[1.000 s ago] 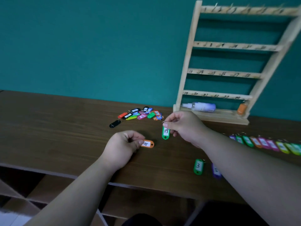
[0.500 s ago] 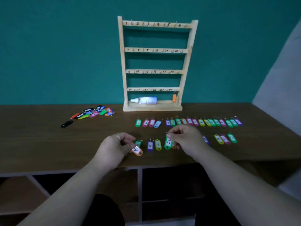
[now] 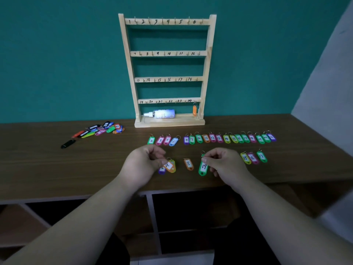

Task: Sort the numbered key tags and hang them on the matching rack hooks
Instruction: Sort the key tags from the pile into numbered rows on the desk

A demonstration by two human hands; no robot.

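This looks like sorting time: the left hand (image 3: 145, 165) pinches the orange 4 tag (image 3: 169, 166) and the right hand (image 3: 223, 165) pinches the green 19 tag (image 3: 203, 167) (hands apart), so each should next join the row of tags (image 3: 213, 138) just past them.

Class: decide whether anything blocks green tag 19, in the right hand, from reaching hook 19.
Nothing visible does. Hook 19 is bare; the sorted tags lie flat on the table, the bottle lower on the rack's base.

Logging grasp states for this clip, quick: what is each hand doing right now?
Left hand: closed, pinching the orange tag marked 4.
Right hand: closed, pinching the green tag marked 19 at its top end.
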